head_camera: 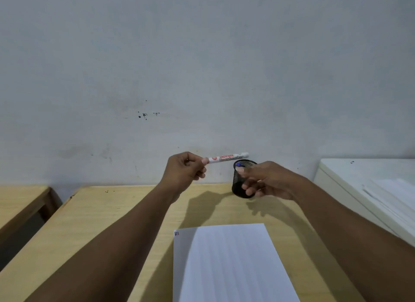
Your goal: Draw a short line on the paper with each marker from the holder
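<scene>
Head view: the left hand [183,170] pinches a white marker [228,157] level, jutting rightward from its fingertips. The right hand [265,181] curls around the black mesh holder [241,178], a blue marker [238,164] above its thumb.

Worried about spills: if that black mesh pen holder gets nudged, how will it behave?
The pen holder looks like thin wire mesh, so probably light and easy to slide. It is tall and narrow, so likely tippy. The right hand wraps its side, probably steadying it.

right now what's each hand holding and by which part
Left hand pinches a white marker by one end. Right hand grips the black mesh holder by its side.
</scene>
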